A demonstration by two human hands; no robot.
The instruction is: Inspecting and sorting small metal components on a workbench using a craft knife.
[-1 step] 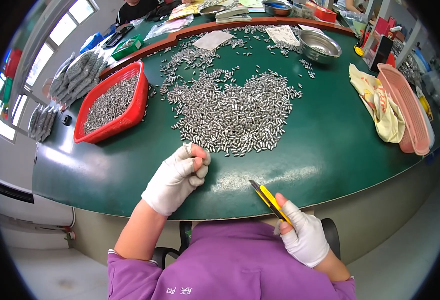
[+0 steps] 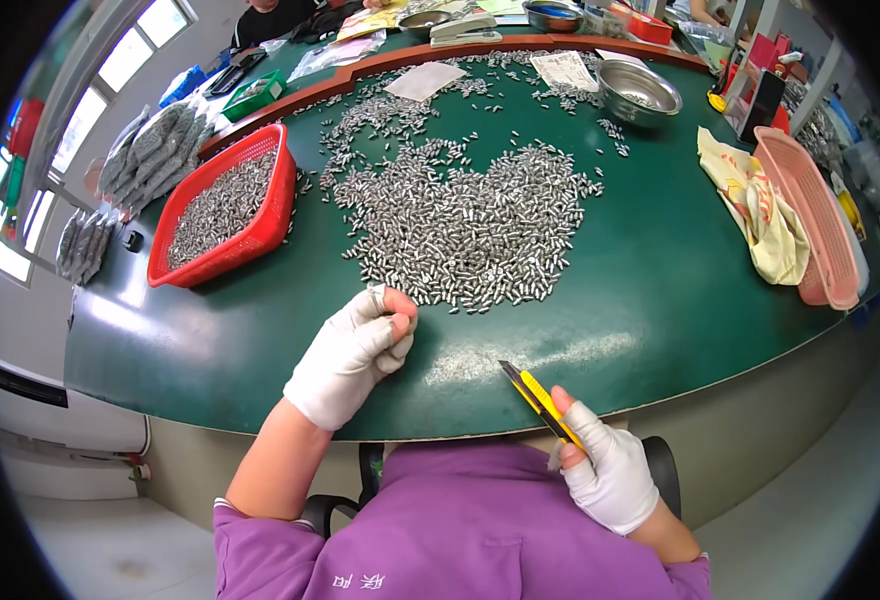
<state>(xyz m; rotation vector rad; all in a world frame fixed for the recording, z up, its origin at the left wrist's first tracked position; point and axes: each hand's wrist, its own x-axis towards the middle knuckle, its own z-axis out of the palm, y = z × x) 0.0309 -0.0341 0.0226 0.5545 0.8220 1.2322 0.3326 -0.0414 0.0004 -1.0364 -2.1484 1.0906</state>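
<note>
A wide heap of small silvery metal pieces [image 2: 470, 235] lies in the middle of the green tabletop [image 2: 660, 250]. My left hand [image 2: 345, 355], in a white glove with bare thumb and index tips, is closed in a pinch at the heap's near left edge. Whatever may be between those fingertips is too small to make out. Over the table's front edge, my right hand [image 2: 608, 470], gloved likewise, grips a yellow and black utility knife [image 2: 538, 400]. Its blade is out and points up and left, apart from the heap.
A red plastic basket [image 2: 282, 200] of similar pieces stands at left, beside filled plastic bags [image 2: 160, 145]. A steel bowl [image 2: 650, 112] sits at the far right. Near the right edge are a pink basket [image 2: 810, 220] and yellow cloth [image 2: 760, 220]. Another person [image 2: 275, 22] sits beyond.
The left thumb and fingers have shifted very slightly against each other. The right hand and knife look the same.
</note>
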